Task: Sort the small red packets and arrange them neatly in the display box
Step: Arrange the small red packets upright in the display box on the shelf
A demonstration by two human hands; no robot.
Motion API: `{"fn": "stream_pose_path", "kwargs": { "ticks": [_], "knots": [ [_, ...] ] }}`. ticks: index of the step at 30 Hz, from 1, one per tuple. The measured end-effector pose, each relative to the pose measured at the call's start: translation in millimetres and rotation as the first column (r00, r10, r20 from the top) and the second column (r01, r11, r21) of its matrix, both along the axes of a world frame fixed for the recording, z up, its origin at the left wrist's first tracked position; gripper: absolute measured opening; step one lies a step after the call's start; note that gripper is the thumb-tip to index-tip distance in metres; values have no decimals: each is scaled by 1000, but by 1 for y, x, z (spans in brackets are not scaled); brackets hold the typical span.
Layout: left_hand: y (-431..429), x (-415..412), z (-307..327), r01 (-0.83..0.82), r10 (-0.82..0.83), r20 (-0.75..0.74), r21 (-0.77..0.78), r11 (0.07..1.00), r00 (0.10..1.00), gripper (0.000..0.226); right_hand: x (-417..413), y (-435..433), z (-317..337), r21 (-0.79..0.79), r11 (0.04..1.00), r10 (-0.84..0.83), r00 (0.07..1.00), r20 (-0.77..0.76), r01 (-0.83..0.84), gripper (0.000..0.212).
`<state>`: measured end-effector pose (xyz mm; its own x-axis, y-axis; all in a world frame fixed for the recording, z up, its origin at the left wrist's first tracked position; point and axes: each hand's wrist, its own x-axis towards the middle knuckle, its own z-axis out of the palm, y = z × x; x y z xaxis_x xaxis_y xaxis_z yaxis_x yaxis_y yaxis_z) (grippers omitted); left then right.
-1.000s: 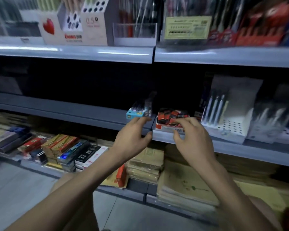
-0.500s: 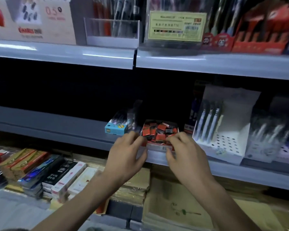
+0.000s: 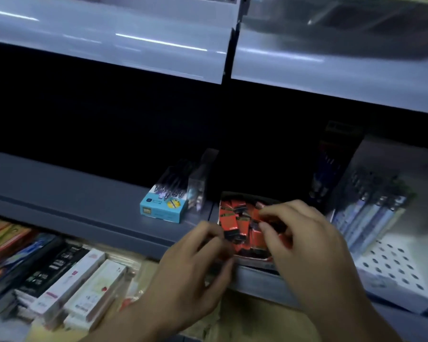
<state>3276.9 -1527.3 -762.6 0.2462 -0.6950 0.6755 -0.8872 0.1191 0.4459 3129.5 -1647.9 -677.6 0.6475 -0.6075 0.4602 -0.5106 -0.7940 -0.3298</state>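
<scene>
Head view, standing at a dim shop shelf: a shallow cardboard display box (image 3: 245,194) sits at the front edge of the grey metal shelf (image 3: 59,193), filled with a jumble of small red packets (image 3: 232,218) with black bands. The right hand (image 3: 304,245) is over the box, thumb and forefinger curled in and pinching one of the packets. The left hand (image 3: 195,272) has its fingers curled at the box's near left corner, too blurred to tell whether it grips. Just left of the box stand a light blue carton of pens (image 3: 162,209) and a clear plastic case (image 3: 198,191). A white perforated pen stand (image 3: 393,265) is on the right.
</scene>
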Motion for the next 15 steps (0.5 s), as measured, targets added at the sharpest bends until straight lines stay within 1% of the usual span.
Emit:
{"fn": "stream_pose_path", "kwargs": {
  "ticks": [3,5,6,8,10,12,15],
  "knots": [
    [-2,0,-3,42,-43,-8,-53,998,999,6,23,-13,17,11,1000,4,990,-142,-2,20],
    [-4,3,1,67,-72,-43,-117,991,996,11,41,-22,25,15,1000,-12,971,-238,16,27],
    [-5,5,4,62,-70,-51,-153,986,996,13,50,-26,26,11,1000,-18,955,-295,22,31],
    [-7,10,10,1,-15,-67,-195,981,998,13,65,-35,25,10,1000,-20,911,-411,27,37],
    [-10,15,14,-97,79,-113,-165,982,990,14,75,-42,22,42,998,-16,880,-475,41,37],
    [-12,20,15,-165,150,-152,-86,983,977,16,79,-46,19,77,995,-17,868,-497,63,34],
    [-16,24,11,-195,193,-167,4,981,967,22,77,-54,18,135,985,-39,894,-447,111,31]
  ]
}}
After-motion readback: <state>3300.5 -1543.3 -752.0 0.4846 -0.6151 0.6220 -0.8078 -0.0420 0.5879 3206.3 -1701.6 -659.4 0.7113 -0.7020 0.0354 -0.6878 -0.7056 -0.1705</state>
